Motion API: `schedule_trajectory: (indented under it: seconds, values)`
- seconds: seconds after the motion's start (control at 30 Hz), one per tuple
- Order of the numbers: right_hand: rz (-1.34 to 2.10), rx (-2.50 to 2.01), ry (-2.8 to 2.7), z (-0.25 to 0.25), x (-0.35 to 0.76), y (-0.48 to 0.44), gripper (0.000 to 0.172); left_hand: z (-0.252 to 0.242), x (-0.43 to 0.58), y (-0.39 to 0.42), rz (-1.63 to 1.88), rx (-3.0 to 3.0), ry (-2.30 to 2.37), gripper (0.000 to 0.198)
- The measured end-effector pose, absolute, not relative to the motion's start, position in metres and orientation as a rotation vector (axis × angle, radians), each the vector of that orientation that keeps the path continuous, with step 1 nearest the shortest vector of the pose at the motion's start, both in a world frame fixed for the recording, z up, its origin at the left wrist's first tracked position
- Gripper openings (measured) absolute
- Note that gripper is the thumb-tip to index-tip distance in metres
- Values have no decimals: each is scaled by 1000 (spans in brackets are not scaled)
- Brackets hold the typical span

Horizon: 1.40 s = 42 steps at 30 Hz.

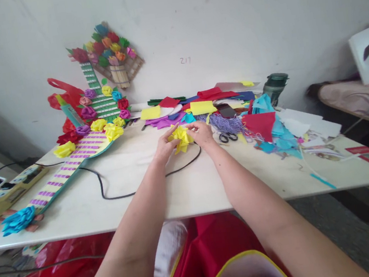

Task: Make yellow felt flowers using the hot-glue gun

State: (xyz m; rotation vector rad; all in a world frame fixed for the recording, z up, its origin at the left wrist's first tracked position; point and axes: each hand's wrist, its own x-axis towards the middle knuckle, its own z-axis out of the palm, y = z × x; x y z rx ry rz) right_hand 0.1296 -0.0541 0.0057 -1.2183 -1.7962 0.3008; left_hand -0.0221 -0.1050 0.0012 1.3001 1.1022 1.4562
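Note:
A yellow paper flower (182, 139) with ruffled petals is between my hands, just above the middle of the white table (193, 197). My left hand (165, 145) grips its left side, thumb and fingers at the petals. On the other side, my right hand (201, 132) pinches the flower's right edge. The fingertips are partly hidden among the petals. Behind my right hand lie a bundle of purple paper strips (225, 123) and black-handled scissors (228, 137). A black cable (120, 196) curves across the tabletop beneath my arms.
At the left lies a striped paper-flower guitar shape (67, 167), with a green one (105, 106) upright behind. A flower basket decoration (119, 74) leans on the wall. Coloured paper sheets (166, 109), blue scraps (281, 138) and a dark bottle (275, 85) stand right. A power strip (9, 195) sits far left.

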Motion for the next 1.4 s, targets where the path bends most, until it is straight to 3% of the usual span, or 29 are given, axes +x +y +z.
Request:
schedule_trajectory:
  seconds: [0.57, 1.03, 1.2, 1.4]
  values:
    - [85, -1106, -1936, 8, 126, -62, 13, 7, -21, -110, 1395, 1337, 1256, 63]
    - [207, -987, -1964, 7, 127, -56, 24, -1, -22, -102, 1460, 1227, 1216, 34]
    - [225, -1200, -1774, 6, 139, -49, 37, -5, -29, -97, 1544, 1102, 1174, 42]
    - [115, -1498, -1755, 0, 157, -41, 36, -4, -33, -95, 1639, 1016, 1182, 39]
